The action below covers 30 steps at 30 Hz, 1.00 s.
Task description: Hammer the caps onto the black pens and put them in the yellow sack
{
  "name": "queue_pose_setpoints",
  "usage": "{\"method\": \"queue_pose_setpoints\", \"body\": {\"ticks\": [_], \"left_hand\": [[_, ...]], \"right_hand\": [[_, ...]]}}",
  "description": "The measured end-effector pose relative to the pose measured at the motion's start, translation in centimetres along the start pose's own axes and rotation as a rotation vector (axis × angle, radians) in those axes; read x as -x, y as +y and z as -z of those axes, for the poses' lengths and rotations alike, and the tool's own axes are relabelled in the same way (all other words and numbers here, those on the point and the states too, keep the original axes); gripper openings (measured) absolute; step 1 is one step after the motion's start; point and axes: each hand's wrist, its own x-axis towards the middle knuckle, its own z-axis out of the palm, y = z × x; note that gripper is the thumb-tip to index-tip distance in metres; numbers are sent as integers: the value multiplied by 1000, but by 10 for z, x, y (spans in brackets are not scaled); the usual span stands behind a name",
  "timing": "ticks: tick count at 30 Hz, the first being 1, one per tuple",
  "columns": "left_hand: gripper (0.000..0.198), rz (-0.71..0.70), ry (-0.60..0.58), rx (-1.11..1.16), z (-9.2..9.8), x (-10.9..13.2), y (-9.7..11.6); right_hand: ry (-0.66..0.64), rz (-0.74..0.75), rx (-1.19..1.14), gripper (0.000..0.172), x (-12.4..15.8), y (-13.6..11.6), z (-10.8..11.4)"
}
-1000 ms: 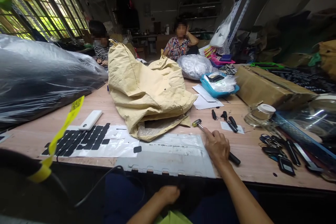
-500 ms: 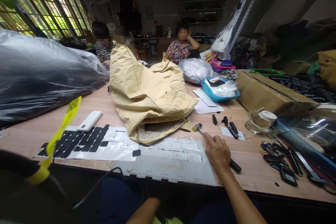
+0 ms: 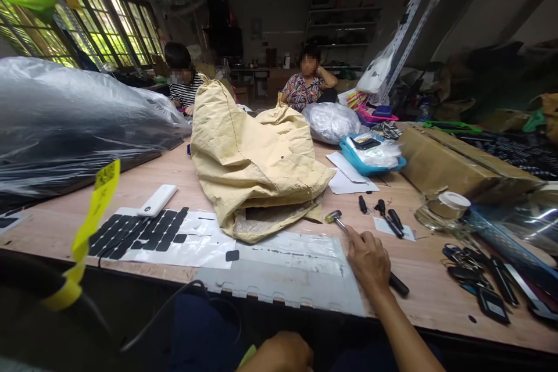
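My right hand point(image 3: 369, 261) is closed around a small hammer point(image 3: 398, 285) that lies over the table at the right edge of a grey sheet point(image 3: 305, 285). The hammer's head points to the upper left, near the tan sack point(image 3: 261, 168), and its black grip shows right of my wrist. Low in the picture, below the table edge, is my left hand point(image 3: 285, 351); its fingers are hidden. Left of the grey sheet lies a white sheet point(image 3: 200, 247) with rows of black stickers point(image 3: 139, 232), and a white power bank point(image 3: 157, 200) rests at its upper edge.
Black-handled tools point(image 3: 394, 220), a tape roll point(image 3: 451, 203) and keys point(image 3: 457, 256) lie to the right. Behind them are a cardboard box point(image 3: 449, 157) and a blue basket point(image 3: 370, 168). A plastic-wrapped bundle point(image 3: 78, 122) fills the left. Two people sit across the table.
My left hand has come into view at the bottom, where only the forearm showed. The whole scene has shifted slightly right; my right hand still holds the hammer.
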Motion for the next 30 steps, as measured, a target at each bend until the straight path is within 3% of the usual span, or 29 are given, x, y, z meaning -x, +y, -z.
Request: {"method": "queue_pose_setpoints", "body": {"ticks": [2,3,5,7,10,12,14,17,23,27,30], "left_hand": [[16,-86,-73,-125,16,24,22],[20,-196,-73,-143,29,38,34],[25,-352,54,-63,63,65,58],[24,-351,351,19,104,84,74],[26,0,898,-49,161,94,77],[28,341,1061,-115,187,93,67],[29,614,1075,-137,201,91,53],[37,790,1116,-118,205,89,34],[49,769,1219,-206,205,73,26],[44,751,1201,-200,221,58,26],[47,745,1196,-63,236,49,20]], "right_hand": [[-10,-6,-6,34,0,0,0],[-16,-7,-9,34,0,-1,1],[-31,-10,-11,34,0,-1,2],[-40,-9,-9,34,-1,-3,4],[-37,-9,1,34,-3,-6,5],[-30,-12,8,35,-4,-9,6],[-23,-14,14,35,-4,-11,7],[-23,-10,14,35,-4,-13,7],[-41,-14,-4,35,-4,-11,7],[-29,-7,5,35,-3,-10,6],[-29,-12,9,35,-4,-10,7]]}}
